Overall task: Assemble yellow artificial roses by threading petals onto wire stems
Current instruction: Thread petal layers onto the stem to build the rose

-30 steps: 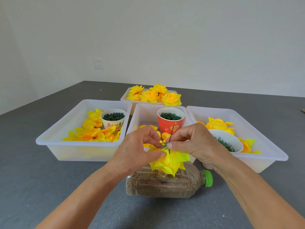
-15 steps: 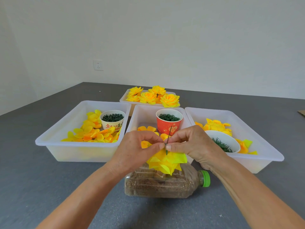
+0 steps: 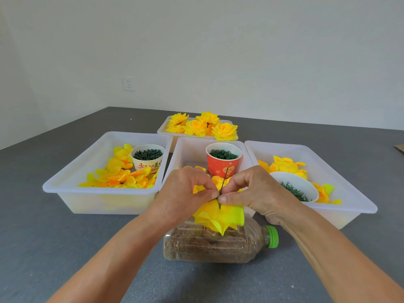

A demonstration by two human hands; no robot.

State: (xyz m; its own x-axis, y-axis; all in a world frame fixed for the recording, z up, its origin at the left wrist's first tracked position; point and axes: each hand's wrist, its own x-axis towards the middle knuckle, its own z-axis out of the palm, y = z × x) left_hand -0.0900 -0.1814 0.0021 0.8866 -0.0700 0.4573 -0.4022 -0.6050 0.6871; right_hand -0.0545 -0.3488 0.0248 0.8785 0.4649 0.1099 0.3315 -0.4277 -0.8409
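A yellow rose (image 3: 220,216) of stacked petals sits upside down on a thin dark wire stem (image 3: 224,179) that pokes up between my hands. My left hand (image 3: 182,196) and my right hand (image 3: 253,193) meet fingertip to fingertip at the wire, both pinching a small green piece at the top of the petals. The rose hangs just above a clear bottle (image 3: 216,246) lying on its side, filled with brown grains and closed with a green cap.
Three white tubs stand behind my hands: the left tub (image 3: 72,186) holds petals and a cup of green rings, the middle tub (image 3: 185,149) a red cup (image 3: 223,165), the right tub (image 3: 349,193) petals and a white bowl. A far tray (image 3: 162,130) carries finished roses.
My hands have stayed pinched at the wire. They and the rose shifted slightly down and towards me over the bottle.
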